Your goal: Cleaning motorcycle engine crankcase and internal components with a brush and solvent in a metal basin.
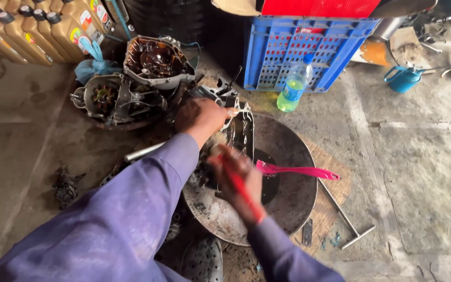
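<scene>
My left hand (200, 117) grips the engine cover (238, 128) upright at the pan's (288, 151) far-left rim. My right hand (238, 183), nearer me, clasps a red brush (241, 190), its handle running toward me, bristles against the cover.

Stained grey concrete floor (418, 156) in daylight, blue plastic crate (309, 49) at the back, yellow oil bottles (32, 28) lined up left.

Concrete floor (418, 172), stained. On it: round metal pan (288, 193) on woven mat (335, 183), blue crate (309, 49), plastic bottle w/ green liquid (293, 86), teal oil can (402, 78), T-handle wrench (348, 222), engine casings (131, 83), oil bottles (37, 28).
</scene>
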